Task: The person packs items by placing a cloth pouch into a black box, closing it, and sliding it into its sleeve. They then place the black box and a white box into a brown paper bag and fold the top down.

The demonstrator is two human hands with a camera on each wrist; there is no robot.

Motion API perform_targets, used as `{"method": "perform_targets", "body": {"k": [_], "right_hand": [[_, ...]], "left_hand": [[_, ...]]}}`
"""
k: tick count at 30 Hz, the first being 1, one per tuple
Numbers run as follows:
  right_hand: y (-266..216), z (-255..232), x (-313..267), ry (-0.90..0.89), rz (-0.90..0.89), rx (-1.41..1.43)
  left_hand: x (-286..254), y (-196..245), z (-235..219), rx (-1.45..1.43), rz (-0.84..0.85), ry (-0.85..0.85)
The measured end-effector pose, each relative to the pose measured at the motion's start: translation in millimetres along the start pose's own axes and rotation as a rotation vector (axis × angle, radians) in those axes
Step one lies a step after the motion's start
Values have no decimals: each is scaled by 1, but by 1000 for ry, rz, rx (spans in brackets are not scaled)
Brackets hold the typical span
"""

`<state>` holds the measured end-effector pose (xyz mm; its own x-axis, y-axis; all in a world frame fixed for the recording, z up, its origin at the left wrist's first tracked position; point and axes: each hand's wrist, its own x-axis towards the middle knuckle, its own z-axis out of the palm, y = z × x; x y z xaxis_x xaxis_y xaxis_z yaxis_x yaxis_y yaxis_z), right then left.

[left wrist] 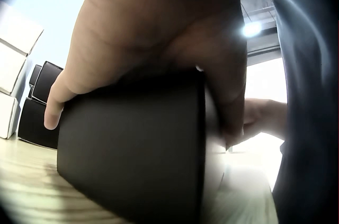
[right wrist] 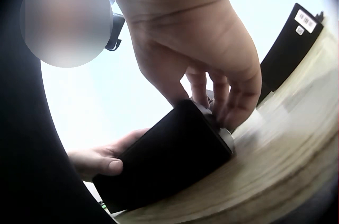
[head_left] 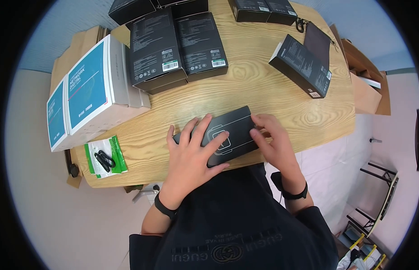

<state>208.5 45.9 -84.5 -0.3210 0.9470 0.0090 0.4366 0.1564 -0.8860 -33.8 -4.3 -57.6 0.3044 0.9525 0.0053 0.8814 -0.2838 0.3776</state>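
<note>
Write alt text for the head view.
A person's left hand spans a black box on a wooden table; their right hand grips its right end. More black boxes lie beyond, blue-and-white boxes at left.

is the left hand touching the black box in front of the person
Touching: the left wrist view shows the left hand draped over the black box, palm side against its top.

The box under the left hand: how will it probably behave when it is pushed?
The box looks stiff, its edges straight. Flat sides suggest sliding, not rolling. Lying long and low on the table, it probably will not tip easily.
</note>
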Motion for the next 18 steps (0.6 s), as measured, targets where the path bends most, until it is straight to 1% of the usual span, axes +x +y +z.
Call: {"method": "perform_targets", "body": {"k": [2,3,5,6,8,9,11,13,15,16,18], "right_hand": [[3,-2,5,24,67,60],[3,-1,6,22,67,57],[4,0,8,41,204,158],[5,-3,11,45,202,149],[8,-14,16,-107,324,149],[7,-23,20,-103,324,141],[3,-50,30,-21,204,-121],[18,-90,50,181,-127,-410],[42,-131,75,338,-182,-707],[54,-145,89,337,-186,-708],[74,-156,105,366,93,-1035]], "left_hand": [[-1,0,2,2,0,10],[-1,0,3,7,1,19],[-3,0,3,-5,-7,24],[-2,0,3,-15,-11,28],[-3,-1,3,-26,-11,16],[-4,-1,3,-28,-18,-4],[-9,-2,1,-16,-41,0],[-17,-4,-2,0,-69,1],[-28,-7,-6,30,-125,22],[-34,-10,-7,11,-149,7],[-45,-19,-6,-30,-166,33]]}}
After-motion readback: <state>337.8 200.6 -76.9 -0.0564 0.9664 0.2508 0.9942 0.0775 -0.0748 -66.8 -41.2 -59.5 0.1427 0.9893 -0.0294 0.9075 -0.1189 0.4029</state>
